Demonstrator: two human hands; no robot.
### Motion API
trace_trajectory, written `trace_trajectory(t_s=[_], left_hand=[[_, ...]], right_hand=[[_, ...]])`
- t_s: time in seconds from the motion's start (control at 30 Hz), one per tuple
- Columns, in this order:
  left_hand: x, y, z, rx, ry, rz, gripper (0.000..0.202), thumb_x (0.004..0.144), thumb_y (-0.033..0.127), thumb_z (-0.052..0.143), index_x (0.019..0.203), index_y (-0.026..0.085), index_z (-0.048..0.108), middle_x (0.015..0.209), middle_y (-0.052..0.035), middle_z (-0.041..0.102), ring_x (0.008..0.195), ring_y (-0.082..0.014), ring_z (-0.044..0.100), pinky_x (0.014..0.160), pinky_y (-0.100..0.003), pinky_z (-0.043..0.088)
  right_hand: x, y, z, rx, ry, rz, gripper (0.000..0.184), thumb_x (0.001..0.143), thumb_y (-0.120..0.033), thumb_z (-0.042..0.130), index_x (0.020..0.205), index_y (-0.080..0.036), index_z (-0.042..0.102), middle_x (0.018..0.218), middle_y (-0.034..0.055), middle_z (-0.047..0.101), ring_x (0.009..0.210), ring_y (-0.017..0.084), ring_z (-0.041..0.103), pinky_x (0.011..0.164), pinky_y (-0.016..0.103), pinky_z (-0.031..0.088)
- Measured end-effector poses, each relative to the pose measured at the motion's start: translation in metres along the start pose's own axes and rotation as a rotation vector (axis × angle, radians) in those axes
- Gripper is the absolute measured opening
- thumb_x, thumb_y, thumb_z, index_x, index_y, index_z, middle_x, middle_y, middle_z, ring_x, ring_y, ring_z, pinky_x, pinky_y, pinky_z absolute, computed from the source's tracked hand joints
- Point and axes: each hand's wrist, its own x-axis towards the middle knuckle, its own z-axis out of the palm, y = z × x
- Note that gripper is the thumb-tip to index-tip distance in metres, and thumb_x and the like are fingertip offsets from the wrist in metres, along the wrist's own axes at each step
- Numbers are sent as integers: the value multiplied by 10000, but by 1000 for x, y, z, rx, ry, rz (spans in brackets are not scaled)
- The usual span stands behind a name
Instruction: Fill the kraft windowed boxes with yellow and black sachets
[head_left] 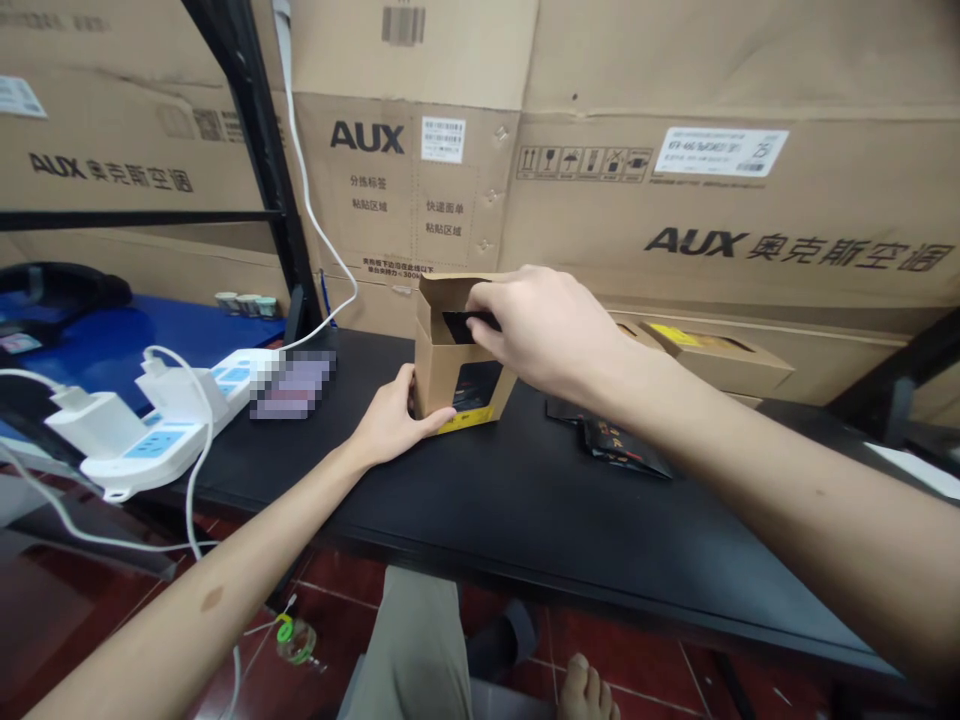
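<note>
A small brown cardboard box (436,372) with a dark window and a yellow strip along its bottom stands on the black table with its top open. My left hand (386,418) grips the box's lower left corner, thumb across the front. At the open top, my right hand (536,318) pinches the edge of a black packet (456,328) that sits partly inside the box. The fingertips of that hand are partly hidden behind the packet and box rim. To the right, beneath my right forearm, lie black packets (622,448) with reddish print.
A white power strip (169,445) with plugged chargers and cables lies at the left, beside a blurred-out flat object (292,385). More brown boxes (720,358) lie behind my right arm. Large AUX cartons (600,230) line the back. A black metal post (262,150) rises at left.
</note>
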Motion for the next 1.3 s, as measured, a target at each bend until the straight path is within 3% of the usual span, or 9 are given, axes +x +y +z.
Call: trace_trajectory(t_s=[0.17,0.33,0.53,0.7,0.9,1.13,1.2,1.3], left_hand=[[0,1,0,18,2,5,572,783,589,766,1153,213,543,1111,-121,760,947,-298,752,788,-410,605],[0,1,0,17,5,3,561,776,594,768,1130,225,538,1108,-112,759,955,-307,753,790,-413,601],[0,2,0,16,-3,2,552,767,608,767,1071,228,507,1067,-109,757,892,-291,744,757,-406,584],[0,2,-1,11,-7,-8,556,763,625,759,1059,235,494,1079,-116,759,894,-299,745,746,-415,581],[0,3,-1,27,0,-15,552,758,628,761,1050,237,503,1048,-101,756,880,-299,744,743,-414,582],[-1,3,-1,33,0,-19,535,775,592,765,1084,224,528,1057,-102,757,882,-284,740,754,-399,590],[0,2,-1,36,5,-18,550,774,597,766,1098,220,531,1056,-105,758,885,-288,742,757,-403,593],[0,0,0,29,15,-16,611,771,616,764,1165,212,529,1087,-119,761,914,-304,747,789,-428,602]], right_hand=[[20,-11,5,62,-17,-49,171,907,-258,645,883,-129,754,748,80,644,864,228,678,810,364,526],[32,-32,-3,-7,-327,85,256,951,-250,562,970,-98,767,857,152,721,818,248,703,737,359,505],[40,-27,-8,41,-571,11,374,1003,-229,416,1001,-91,763,942,145,765,734,181,648,643,298,418],[47,-24,-13,115,-620,-32,318,970,-174,450,937,-141,765,900,79,759,707,152,618,680,287,424],[50,-24,-9,182,-667,46,332,966,-218,445,938,-137,766,981,106,763,813,205,672,773,344,471],[46,-18,-1,220,-644,23,331,993,-185,420,893,-133,731,1003,94,758,781,167,638,706,303,423],[40,-14,2,246,-537,-27,324,996,-185,425,906,-129,731,976,92,757,764,152,618,710,288,412],[20,-4,2,297,-236,-87,287,988,-208,463,984,-143,742,1002,74,766,835,156,641,770,277,423]])
